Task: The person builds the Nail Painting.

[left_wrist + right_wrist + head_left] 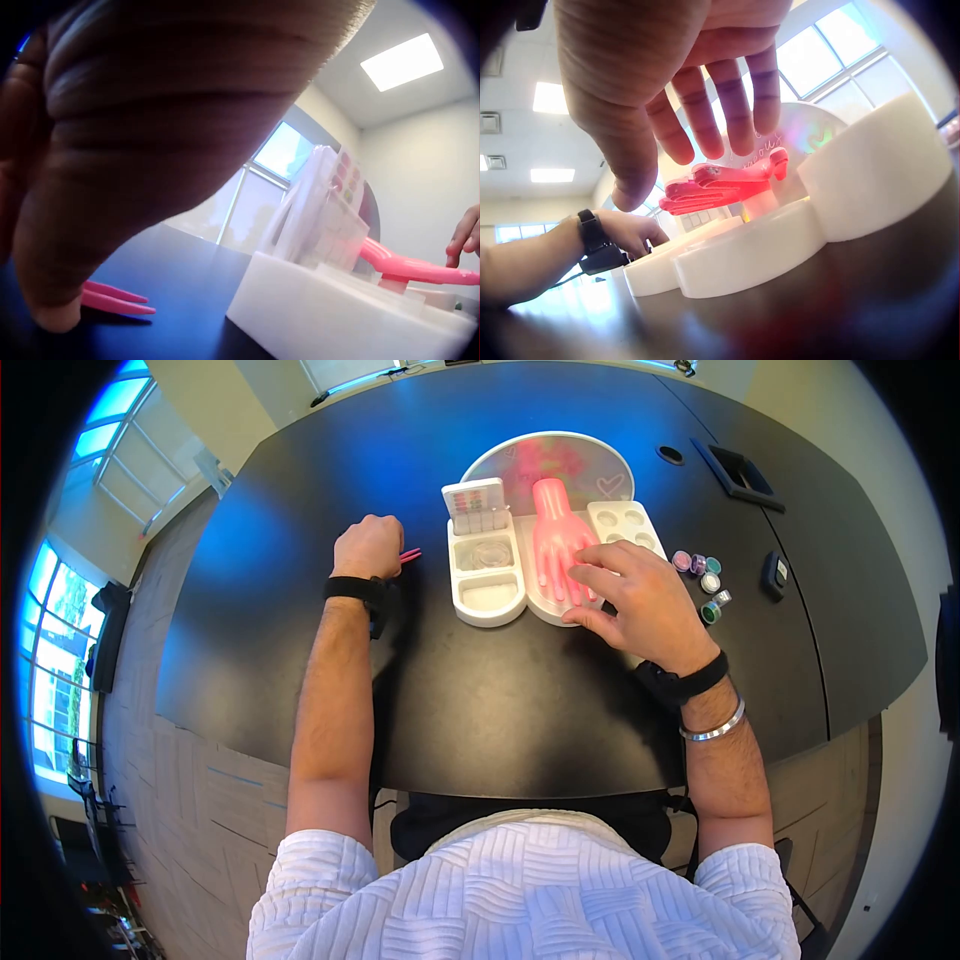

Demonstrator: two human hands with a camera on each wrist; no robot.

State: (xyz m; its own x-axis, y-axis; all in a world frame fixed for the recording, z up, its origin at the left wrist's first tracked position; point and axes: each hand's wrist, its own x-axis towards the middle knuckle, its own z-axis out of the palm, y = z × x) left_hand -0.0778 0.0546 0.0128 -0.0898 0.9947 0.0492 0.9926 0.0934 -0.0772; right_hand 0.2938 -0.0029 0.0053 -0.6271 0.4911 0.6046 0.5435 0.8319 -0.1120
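Note:
A pink model hand stands palm down on a white tray with a rounded mirror behind. Over its fingers hovers my right hand, fingers spread and loosely bent, nothing visible in its grasp. In the right wrist view the right hand's fingers hang above the pink model's fingers. To the left of the tray, my left hand pinches pink tweezers low at the table. The left wrist view shows the thumb against the tweezers, their tips pointing toward the tray.
The tray's left side has a small upright nail display and a compartment with clear items; its right side has round wells. Several small glitter jars stand right of it. Farther right lie a small black device and a table socket frame.

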